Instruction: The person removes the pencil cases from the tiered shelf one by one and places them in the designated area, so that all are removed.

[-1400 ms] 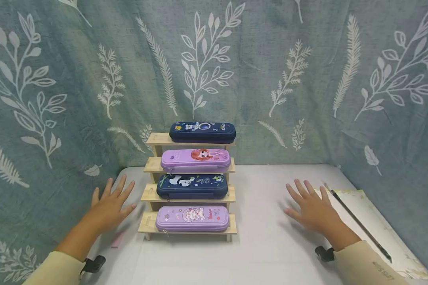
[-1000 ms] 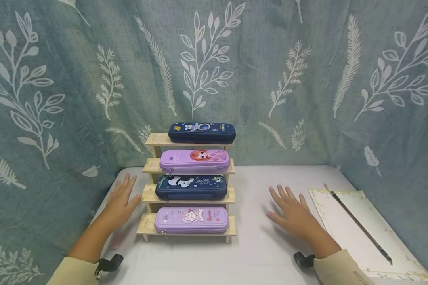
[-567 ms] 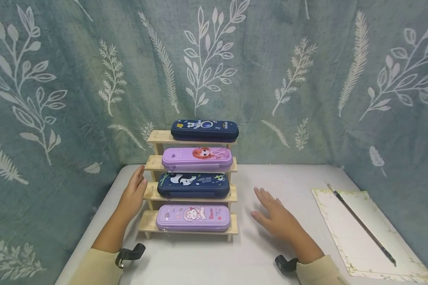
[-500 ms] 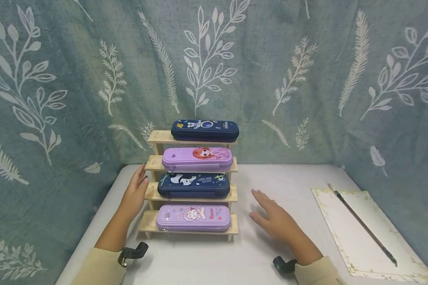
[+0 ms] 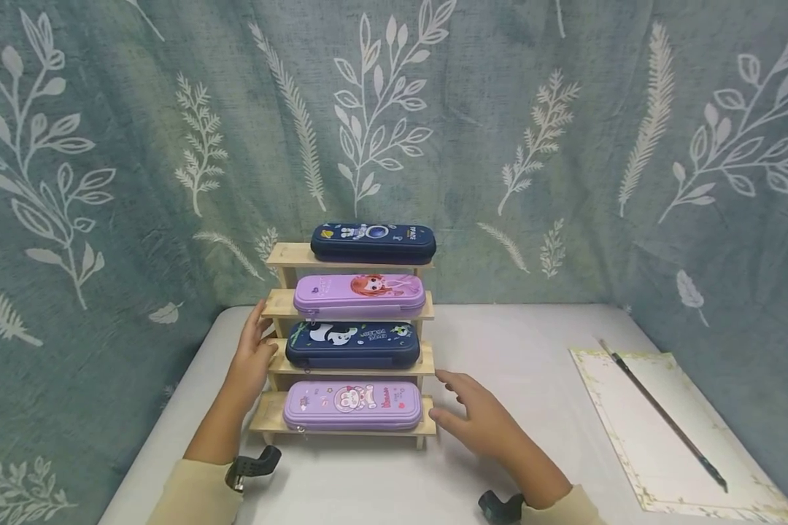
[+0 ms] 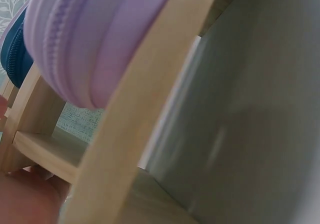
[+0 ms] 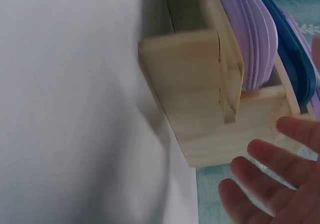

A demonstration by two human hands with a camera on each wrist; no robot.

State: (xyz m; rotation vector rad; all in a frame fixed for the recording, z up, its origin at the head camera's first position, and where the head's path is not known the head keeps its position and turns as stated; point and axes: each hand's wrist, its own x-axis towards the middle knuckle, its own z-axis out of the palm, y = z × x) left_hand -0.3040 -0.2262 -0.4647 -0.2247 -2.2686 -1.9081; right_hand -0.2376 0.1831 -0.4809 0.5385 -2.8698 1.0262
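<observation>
A stepped wooden display rack (image 5: 271,412) stands on the white table, one zipped pencil case per step. From the top come a navy astronaut case (image 5: 394,251), a lilac case with a red-haired girl (image 5: 328,293), a navy panda case (image 5: 374,348) and a lilac bunny case (image 5: 315,408). My left hand (image 5: 248,364) grips the rack's left side; in the left wrist view its fingers go behind a wooden side piece. Beside the rack's right side is my right hand (image 5: 482,423), thumb and fingers spread. The right wrist view shows those fingers (image 7: 270,159) apart from the wood.
On the right, a bordered sheet of paper (image 5: 620,415) lies flat with a dark-handled brush (image 5: 670,419) across it. A green-grey leaf-patterned cloth (image 5: 460,146) hangs behind and along both sides. Black wrist cameras (image 5: 256,463) sit on both wrists.
Both hands have come inward from either side towards the rack. My left hand has taken hold of its left side; my right hand has come close to its right side. The rack stays put.
</observation>
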